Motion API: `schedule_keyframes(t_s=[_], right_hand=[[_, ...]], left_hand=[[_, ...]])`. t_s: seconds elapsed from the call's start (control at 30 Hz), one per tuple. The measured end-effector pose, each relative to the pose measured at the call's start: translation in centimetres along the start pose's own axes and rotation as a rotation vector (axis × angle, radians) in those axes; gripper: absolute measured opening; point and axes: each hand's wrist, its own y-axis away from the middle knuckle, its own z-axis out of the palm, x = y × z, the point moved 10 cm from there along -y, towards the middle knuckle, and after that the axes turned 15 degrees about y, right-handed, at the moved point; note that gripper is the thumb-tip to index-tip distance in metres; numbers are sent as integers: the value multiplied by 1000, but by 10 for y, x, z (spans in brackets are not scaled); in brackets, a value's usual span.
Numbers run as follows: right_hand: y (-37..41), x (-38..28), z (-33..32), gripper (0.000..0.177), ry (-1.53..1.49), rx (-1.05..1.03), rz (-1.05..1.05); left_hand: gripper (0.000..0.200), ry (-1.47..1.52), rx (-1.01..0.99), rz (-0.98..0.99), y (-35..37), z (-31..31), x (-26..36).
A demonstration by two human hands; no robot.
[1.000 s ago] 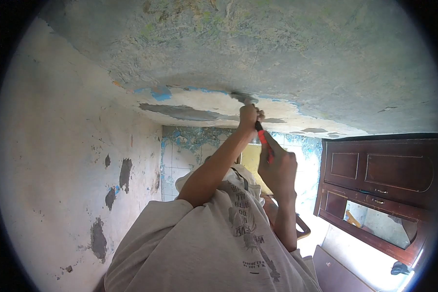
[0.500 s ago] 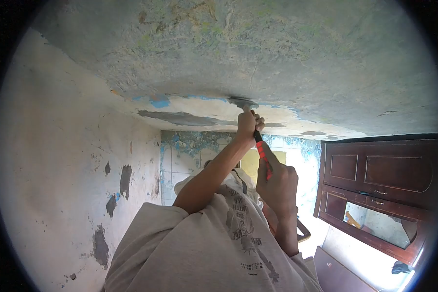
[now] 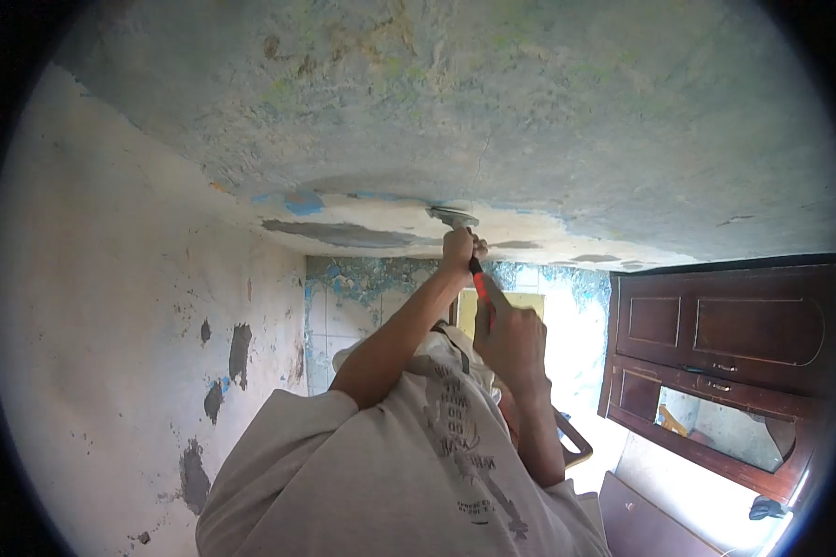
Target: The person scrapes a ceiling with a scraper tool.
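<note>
A scraper [image 3: 453, 218] with a wide flat metal blade and a long black and red handle is raised in front of me. The blade lies against or very close to the worn surface, at the border between grey and whitish areas; contact is hard to tell. My left hand [image 3: 460, 249] is closed round the upper handle, just below the blade. Lower down, the fingers of my right hand [image 3: 515, 342] wrap round the red part [image 3: 480, 286] of the handle. Blue paint patches [image 3: 304, 202] and a dark grey patch [image 3: 344, 232] show left of the blade.
On the left stands a whitish wall [image 3: 139, 306] with grey patches. Dark wooden cabinets [image 3: 757, 325] with a glass pane are at the right. Behind my arms are a tiled wall [image 3: 353, 311] and a yellowish panel [image 3: 527, 302]. A brown board [image 3: 650, 524] is at the lower right.
The scraper and both hands have moved down in the view and slightly left. The blade has left the edge of the grey area and is over the paler band.
</note>
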Motion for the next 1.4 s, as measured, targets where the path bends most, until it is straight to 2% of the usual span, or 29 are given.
schedule_keyframes(t_s=[0.03, 0.07, 0.13, 0.27, 0.3, 0.33, 0.4, 0.43, 0.57, 0.77, 0.9, 1.03, 1.17, 1.27, 1.3, 1.4], right_hand=[[5, -3, -12, 35, -56, 55, -22], [8, -2, -22, 37, -93, 31, 17], [16, 3, -36, 40, -160, -30, 90], [-4, 3, 6, 41, 5, -101, 26], [-1, -2, 2, 40, 25, -61, 5], [-1, -3, -8, 40, -16, -21, 7], [13, -9, -36, 41, -106, 12, 28], [15, -7, -37, 40, -131, -29, 64], [9, 5, -17, 37, -144, -27, 93], [24, 4, -37, 35, -209, 17, 107], [17, 7, -17, 36, -168, 27, 70], [28, -2, -32, 37, -213, 5, 82], [19, -3, -10, 36, -160, -14, 66], [28, -12, -27, 35, -148, 84, -4], [30, -11, -26, 37, -168, 46, 17], [28, -7, -20, 39, -201, -38, 58]], left_hand=[[30, -5, -21, -11, 1, 2, -7], [30, -8, -23, -29, 34, 22, -7], [30, 69, -51, -50, 47, 39, -14], [28, -20, 53, -18, 10, -5, -9], [28, -46, 65, -10, 6, -6, -5], [29, -27, 19, -6, -1, 2, -5], [29, 13, -27, -15, 46, 33, -6], [30, 20, -77, -59, 43, 35, -9], [30, -97, 35, 33, 28, 14, -3], [31, -39, -68, 43, 61, 47, -5], [33, -57, 14, 36, 27, 13, -1], [33, -27, -110, 53, 61, 46, 4], [34, -81, -16, 76, 40, 19, 14], [32, -50, -62, 51, 50, 29, 11], [31, -13, -113, 48, 58, 39, 10], [31, -62, -74, 55, 51, 31, 12]])
